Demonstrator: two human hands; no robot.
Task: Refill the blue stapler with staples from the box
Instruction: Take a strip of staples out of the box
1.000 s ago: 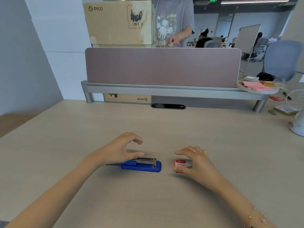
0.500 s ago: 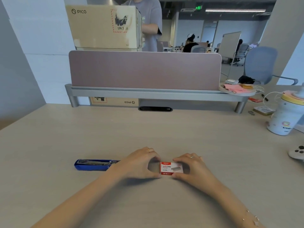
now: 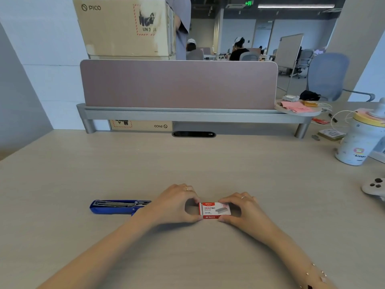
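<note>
The blue stapler (image 3: pixel 113 207) lies flat on the desk at the left, its metal staple channel facing up; its right end is hidden behind my left wrist. A small red and white staple box (image 3: pixel 215 210) rests on the desk in the middle. My left hand (image 3: pixel 174 204) pinches the box's left end with thumb and fingertips. My right hand (image 3: pixel 242 208) grips the box's right end the same way. The box looks closed.
A pink divider panel (image 3: pixel 179 84) on a grey shelf crosses the back of the desk. A white bottle (image 3: pixel 360 142) and a white game controller (image 3: pixel 375 187) sit at the right edge. Cardboard boxes (image 3: pixel 125 28) and a person stand behind the divider.
My left hand left the stapler and joined my right hand on the staple box. The stapler now lies opened flat to the left. Since half a second ago the hands have barely moved.
</note>
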